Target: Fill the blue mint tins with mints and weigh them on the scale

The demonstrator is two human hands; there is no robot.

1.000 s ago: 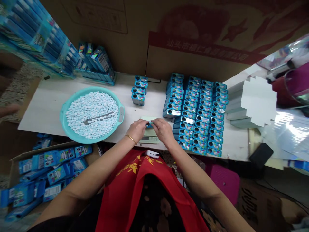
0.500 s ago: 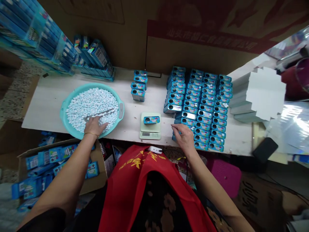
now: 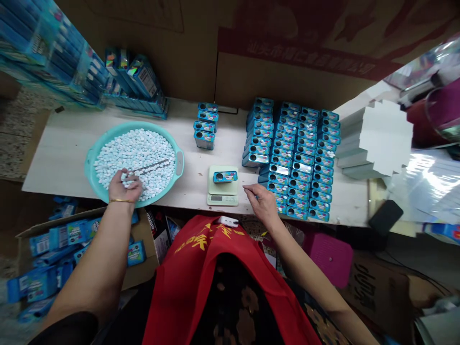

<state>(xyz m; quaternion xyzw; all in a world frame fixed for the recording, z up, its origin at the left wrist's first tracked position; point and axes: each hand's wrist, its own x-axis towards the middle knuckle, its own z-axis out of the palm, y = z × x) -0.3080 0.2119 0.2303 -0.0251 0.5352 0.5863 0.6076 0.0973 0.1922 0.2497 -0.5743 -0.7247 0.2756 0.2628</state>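
My left hand [image 3: 125,187] is in the turquoise basin [image 3: 88,165], its fingers curled around a few small white candies [image 3: 143,143] from the heap there. A thin metal tool [image 3: 153,166], perhaps tweezers, lies on the candies just beyond my fingers. My right hand [image 3: 263,203] hovers by the table's front edge, right of the scale, with its fingers drawn together; whatever they may hold is hidden. On the pale green kitchen scale [image 3: 223,199] rests a blue candy tin [image 3: 225,177]. Rows of similar blue tins [image 3: 301,167] stand right behind my right hand.
Several more tins [image 3: 204,139] form a short column behind the scale. Packed display boxes [image 3: 138,91] stand at the back left, and a stack of white card [image 3: 381,139] at the right. An open carton [image 3: 151,258] of blue packs sits below the table. A cardboard wall [image 3: 280,76] closes the back.
My left hand has drawn back toward the basin's near left side, off the metal tool, and its fingers have curled around candies. My right hand has shifted slightly left toward the scale.
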